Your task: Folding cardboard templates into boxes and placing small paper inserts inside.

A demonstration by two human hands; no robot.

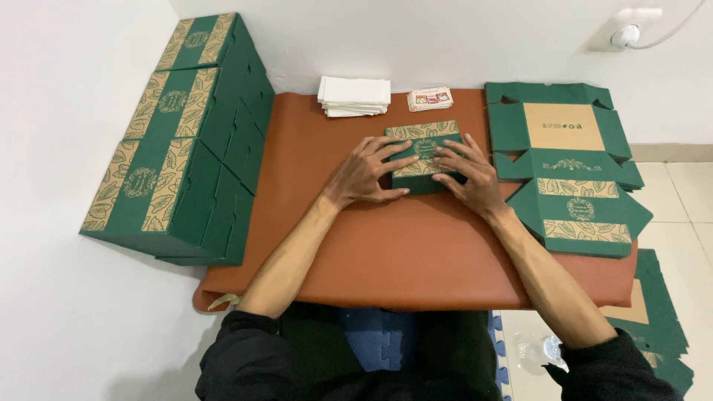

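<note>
From the head camera, a small green box with a leaf-patterned kraft band lay near the middle of a brown mat on the floor. The left hand pressed flat on the box's left side and the mat beside it, fingers spread; its grip was released, clasping nothing. The right hand rested on the box's right side, fingers likewise spread and unclenched. Behind the box sat a stack of white sheets and a small pile of cards. To the right lay flat unfolded boxes. On the left, finished boxes stood stacked against the wall.
</note>
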